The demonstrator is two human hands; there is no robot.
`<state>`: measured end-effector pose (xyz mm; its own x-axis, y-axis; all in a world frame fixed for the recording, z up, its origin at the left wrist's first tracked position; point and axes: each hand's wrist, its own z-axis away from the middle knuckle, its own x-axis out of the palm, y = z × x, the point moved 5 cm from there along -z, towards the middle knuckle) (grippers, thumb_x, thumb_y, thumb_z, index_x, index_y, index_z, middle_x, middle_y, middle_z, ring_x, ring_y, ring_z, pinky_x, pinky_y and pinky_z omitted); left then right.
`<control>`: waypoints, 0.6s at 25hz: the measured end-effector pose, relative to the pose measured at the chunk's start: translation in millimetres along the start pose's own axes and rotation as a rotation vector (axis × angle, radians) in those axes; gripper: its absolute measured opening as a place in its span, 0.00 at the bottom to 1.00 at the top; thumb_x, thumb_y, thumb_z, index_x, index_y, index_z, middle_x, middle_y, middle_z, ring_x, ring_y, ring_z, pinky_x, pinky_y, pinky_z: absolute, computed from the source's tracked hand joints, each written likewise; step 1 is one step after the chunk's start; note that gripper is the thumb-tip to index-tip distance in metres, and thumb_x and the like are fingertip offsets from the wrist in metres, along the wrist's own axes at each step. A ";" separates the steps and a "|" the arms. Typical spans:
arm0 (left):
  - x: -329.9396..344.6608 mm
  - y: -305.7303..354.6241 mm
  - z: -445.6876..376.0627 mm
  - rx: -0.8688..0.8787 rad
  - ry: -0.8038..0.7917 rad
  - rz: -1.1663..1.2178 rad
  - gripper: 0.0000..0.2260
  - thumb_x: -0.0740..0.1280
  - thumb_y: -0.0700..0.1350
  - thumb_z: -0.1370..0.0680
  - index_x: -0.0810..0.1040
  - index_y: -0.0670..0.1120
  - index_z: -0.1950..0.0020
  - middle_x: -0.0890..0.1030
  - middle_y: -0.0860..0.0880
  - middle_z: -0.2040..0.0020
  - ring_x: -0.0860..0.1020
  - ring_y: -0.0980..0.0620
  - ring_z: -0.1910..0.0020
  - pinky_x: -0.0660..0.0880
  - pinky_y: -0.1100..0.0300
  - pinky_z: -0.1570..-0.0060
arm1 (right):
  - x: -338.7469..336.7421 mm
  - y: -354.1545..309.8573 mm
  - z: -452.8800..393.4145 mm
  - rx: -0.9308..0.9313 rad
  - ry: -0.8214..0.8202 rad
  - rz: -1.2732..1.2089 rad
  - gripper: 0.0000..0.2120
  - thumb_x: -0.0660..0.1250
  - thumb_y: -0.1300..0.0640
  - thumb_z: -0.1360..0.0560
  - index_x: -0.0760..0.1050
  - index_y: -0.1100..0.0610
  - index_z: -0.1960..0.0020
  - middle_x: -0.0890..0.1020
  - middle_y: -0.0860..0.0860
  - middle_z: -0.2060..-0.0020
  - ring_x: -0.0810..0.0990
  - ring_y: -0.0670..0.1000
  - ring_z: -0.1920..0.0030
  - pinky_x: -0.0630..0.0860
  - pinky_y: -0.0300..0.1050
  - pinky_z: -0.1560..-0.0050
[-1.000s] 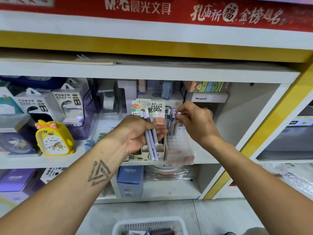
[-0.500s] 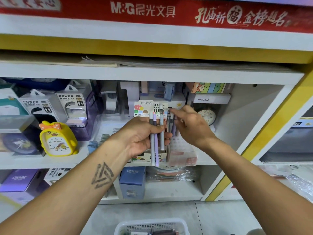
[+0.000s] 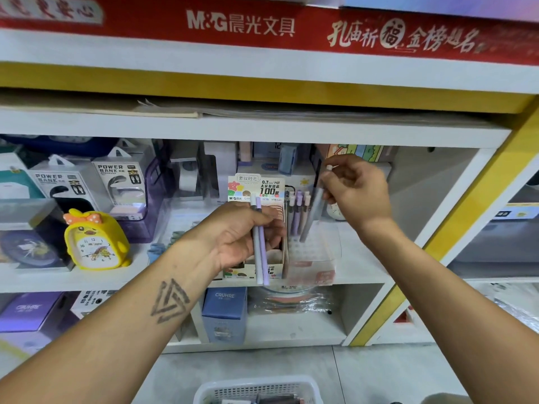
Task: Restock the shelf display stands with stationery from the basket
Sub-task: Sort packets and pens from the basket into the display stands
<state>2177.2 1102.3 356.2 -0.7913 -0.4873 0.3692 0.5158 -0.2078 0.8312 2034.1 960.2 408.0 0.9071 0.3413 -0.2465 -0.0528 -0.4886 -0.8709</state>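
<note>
Yellow clock left of stand

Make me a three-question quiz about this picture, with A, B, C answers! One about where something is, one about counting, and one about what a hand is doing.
1. Where is the yellow clock?
A. On the shelf, left of both hands
B. In the basket on the floor
C. On the top shelf by the red sign

2. How many pens does the left hand hold?
A. Two
B. Five
C. None

3. What is the right hand doing?
A. Resting flat on the shelf
B. Pinching one grey pen above the clear stand
C. Lifting the basket

Answers:
1 A: the clock stands on the middle shelf beside the power bank boxes.
2 A: one grey and one purple pen lie side by side in its grip.
3 B: its fingers grip a pen near the top, tip pointing down towards the stand.
</note>
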 end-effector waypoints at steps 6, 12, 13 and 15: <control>-3.9 3.6 1.1 -0.046 0.022 0.072 0.12 0.63 0.34 0.26 0.76 0.37 0.44 0.80 0.42 0.62 0.77 0.50 0.69 0.76 0.59 0.66 | 22.9 18.1 16.3 -0.160 -0.204 0.417 0.10 0.67 0.60 0.20 0.71 0.46 0.47 0.83 0.46 0.61 0.84 0.43 0.60 0.83 0.54 0.55; -3.2 1.6 0.8 -0.041 -0.005 0.066 0.08 0.63 0.33 0.23 0.78 0.36 0.46 0.81 0.41 0.58 0.80 0.48 0.63 0.80 0.56 0.60 | 30.4 26.2 17.3 -0.134 -0.260 0.402 0.13 0.66 0.59 0.20 0.68 0.42 0.54 0.83 0.46 0.62 0.84 0.47 0.60 0.82 0.55 0.56; -2.8 1.1 0.9 -0.040 -0.007 0.067 0.08 0.62 0.33 0.22 0.78 0.36 0.46 0.81 0.40 0.58 0.81 0.48 0.63 0.80 0.55 0.60 | 30.1 25.8 16.9 -0.143 -0.261 0.415 0.12 0.66 0.59 0.20 0.68 0.43 0.54 0.83 0.46 0.63 0.84 0.47 0.61 0.82 0.54 0.57; -1.5 0.5 1.4 -0.037 -0.014 0.075 0.08 0.60 0.32 0.22 0.78 0.36 0.46 0.81 0.40 0.57 0.81 0.48 0.62 0.80 0.55 0.58 | 30.4 25.6 15.5 -0.157 -0.274 0.440 0.11 0.66 0.59 0.21 0.69 0.45 0.55 0.82 0.45 0.65 0.83 0.47 0.62 0.81 0.51 0.58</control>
<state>2178.2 1104.1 356.6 -0.7544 -0.4906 0.4362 0.5856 -0.2025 0.7849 2053.8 970.5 371.7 0.6701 0.2639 -0.6938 -0.3209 -0.7399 -0.5913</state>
